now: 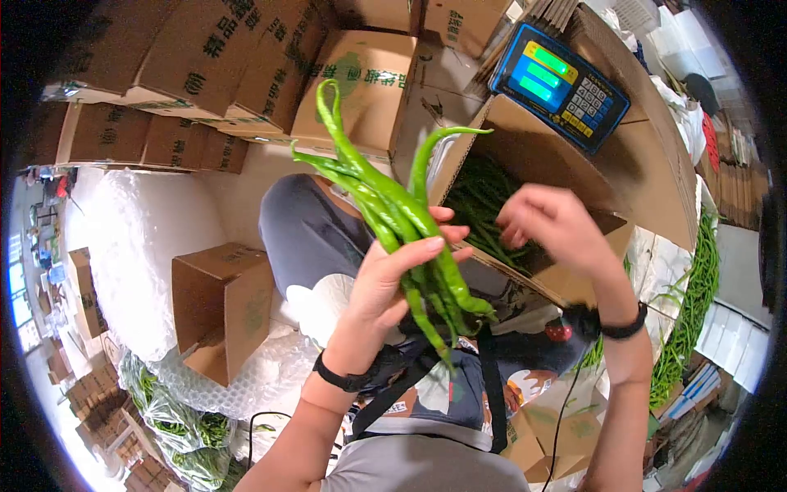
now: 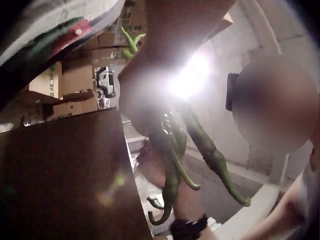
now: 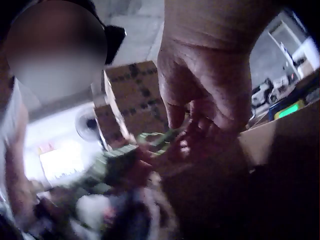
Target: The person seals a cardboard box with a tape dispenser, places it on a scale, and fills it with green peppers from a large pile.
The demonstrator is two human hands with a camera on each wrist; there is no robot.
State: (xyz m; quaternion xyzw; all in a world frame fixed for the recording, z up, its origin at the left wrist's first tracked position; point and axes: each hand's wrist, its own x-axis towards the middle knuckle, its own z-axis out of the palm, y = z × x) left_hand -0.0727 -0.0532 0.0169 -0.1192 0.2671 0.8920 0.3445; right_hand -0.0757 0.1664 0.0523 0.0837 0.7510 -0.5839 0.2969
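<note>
My left hand (image 1: 385, 275) grips a bunch of long green chili peppers (image 1: 402, 209), thumb across them. The curved upper tips fan out and the stem ends hang below the palm. In the left wrist view, several peppers (image 2: 212, 155) dangle under the hand. My right hand (image 1: 557, 225), blurred, is over the open cardboard box (image 1: 574, 160), its fingers loosely bent and no pepper visible in them. In the right wrist view this hand (image 3: 205, 85) points downward, with a blurred green pepper (image 3: 117, 155) beyond its fingertips. More dark green peppers (image 1: 484, 201) lie inside the box.
A digital scale (image 1: 561, 86) with a lit display stands behind the box. Stacked cartons (image 1: 197, 66) fill the back left. A small open carton (image 1: 221, 312) and bagged peppers (image 1: 184, 430) are at left. A long heap of peppers (image 1: 693, 303) lies at right.
</note>
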